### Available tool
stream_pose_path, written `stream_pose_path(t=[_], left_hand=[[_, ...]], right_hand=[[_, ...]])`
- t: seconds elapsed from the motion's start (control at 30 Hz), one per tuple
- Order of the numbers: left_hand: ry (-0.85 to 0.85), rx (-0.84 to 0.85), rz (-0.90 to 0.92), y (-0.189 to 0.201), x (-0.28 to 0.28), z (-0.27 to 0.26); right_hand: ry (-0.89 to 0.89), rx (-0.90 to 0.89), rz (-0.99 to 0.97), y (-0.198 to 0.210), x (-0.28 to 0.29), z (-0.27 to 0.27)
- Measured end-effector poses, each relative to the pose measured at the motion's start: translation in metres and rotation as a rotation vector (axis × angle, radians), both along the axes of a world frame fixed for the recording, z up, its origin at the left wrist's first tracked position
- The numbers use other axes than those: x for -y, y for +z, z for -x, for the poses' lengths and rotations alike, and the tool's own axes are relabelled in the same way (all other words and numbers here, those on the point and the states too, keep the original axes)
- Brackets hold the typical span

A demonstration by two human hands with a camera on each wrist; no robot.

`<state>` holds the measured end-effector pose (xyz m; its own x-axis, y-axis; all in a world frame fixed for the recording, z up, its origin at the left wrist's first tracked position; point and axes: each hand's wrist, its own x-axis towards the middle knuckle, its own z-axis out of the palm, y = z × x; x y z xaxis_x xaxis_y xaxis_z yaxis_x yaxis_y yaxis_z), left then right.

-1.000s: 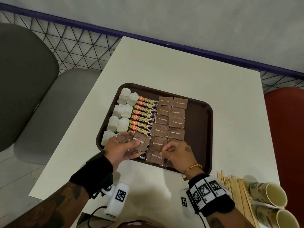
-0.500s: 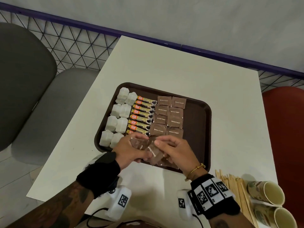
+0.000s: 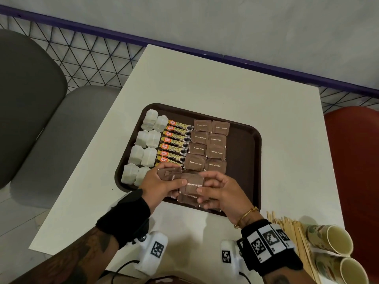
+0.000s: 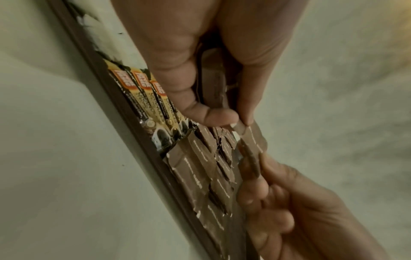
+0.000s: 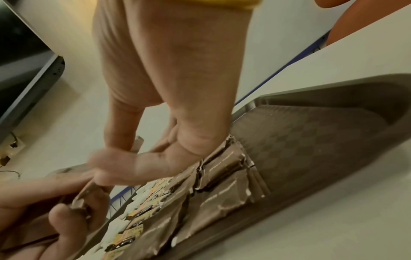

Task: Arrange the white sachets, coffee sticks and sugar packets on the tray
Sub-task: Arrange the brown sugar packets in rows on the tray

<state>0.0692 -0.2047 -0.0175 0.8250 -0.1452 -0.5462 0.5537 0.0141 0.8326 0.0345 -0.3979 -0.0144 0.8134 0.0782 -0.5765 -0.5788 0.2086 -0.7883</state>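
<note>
The brown tray (image 3: 243,160) holds two columns of white sachets (image 3: 147,138), a column of coffee sticks (image 3: 176,140) and two columns of brown sugar packets (image 3: 209,144). Just above its near edge my left hand (image 3: 162,185) grips a small stack of sugar packets (image 3: 170,176). My right hand (image 3: 217,191) pinches the edge of one sugar packet (image 3: 191,184) that the left thumb also touches. In the left wrist view that packet (image 4: 251,146) spans between both hands. More loose packets (image 3: 187,198) lie under the hands.
Wooden stirrers (image 3: 291,232) and two paper cups (image 3: 330,238) lie on their sides at the table's near right corner. A grey chair (image 3: 30,99) stands left of the white table (image 3: 205,78), a red chair (image 3: 356,160) right. The tray's right third is bare.
Both hands rose from the loose pile at the tray's near edge with sugar packets. They came together, and the right hand now pinches one packet at the left hand's stack.
</note>
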Motion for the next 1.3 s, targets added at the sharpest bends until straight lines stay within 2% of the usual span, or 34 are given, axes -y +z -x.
stream_pose_path(t=[0.1,0.2,0.33,0.43,0.57,0.77,0.87,0.97,1.07,1.17,1.3], left_hand=[[-0.020,-0.013,-0.014,-0.001,0.001,0.001],[-0.036,-0.050,0.004,-0.004,0.000,0.002],[-0.011,-0.113,0.133,-0.005,-0.004,0.002],[-0.025,-0.150,0.294,-0.001,-0.006,0.002],[-0.061,-0.127,0.399,0.004,-0.005,0.002],[-0.081,-0.053,0.361,0.008,0.000,0.006],[-0.065,-0.038,0.277,0.006,0.003,0.007],[-0.109,-0.015,0.156,0.005,0.006,0.007],[-0.228,0.019,0.067,0.007,0.009,0.006],[-0.275,0.035,0.033,0.006,0.009,0.005],[-0.176,0.001,0.093,0.003,0.004,0.005]], right_hand=[[0.085,0.010,0.125,-0.006,0.004,0.004],[0.042,-0.007,0.174,-0.012,0.011,0.009],[-0.019,-0.029,0.305,-0.019,0.028,0.010],[-0.035,-0.014,0.418,-0.020,0.041,0.004],[-0.099,-0.008,0.569,-0.025,0.046,-0.006],[-0.083,0.088,0.953,-0.028,0.037,-0.005],[-0.112,0.186,0.857,-0.014,0.030,-0.002],[0.024,0.181,0.542,0.003,0.017,0.001],[0.118,0.134,0.292,0.011,0.009,0.001],[0.117,0.104,0.250,0.005,0.011,0.004],[0.039,0.055,0.304,-0.005,0.028,0.015]])
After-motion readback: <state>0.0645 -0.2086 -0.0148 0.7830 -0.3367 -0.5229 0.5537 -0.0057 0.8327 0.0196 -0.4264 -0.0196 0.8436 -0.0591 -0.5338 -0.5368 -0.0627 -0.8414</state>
